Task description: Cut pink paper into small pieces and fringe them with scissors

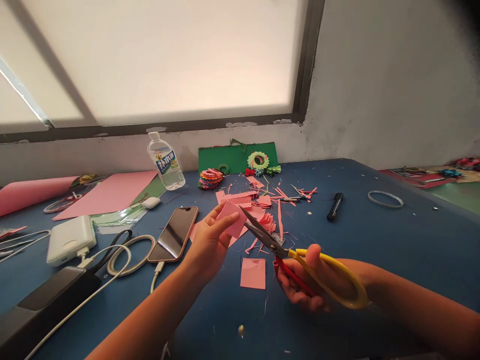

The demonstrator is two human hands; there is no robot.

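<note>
Pink paper [237, 228] hides fingers of my left hand [210, 239] — the left edge cuts off the near black box [48, 300] — and one near speck [241, 330] is too small to tell.

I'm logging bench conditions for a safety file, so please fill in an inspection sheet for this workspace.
Surface: blue tabletop, with small bits scattered on it.
Job's things: scissors with yellow and red handles, blades parted at the edge of a pink paper piece; a pink square lies nearby.
Clutter: pink offcuts beyond the hands; black marker to the right; phone and clear bottle to the left.
Left hand: pinches the pink paper piece.
Right hand: holds the scissors by their handles.
Cables: white cables loose on the left, one plugged into the phone, one into a white device.
Surroundings: window and wall behind; other people: nothing seen.
</note>
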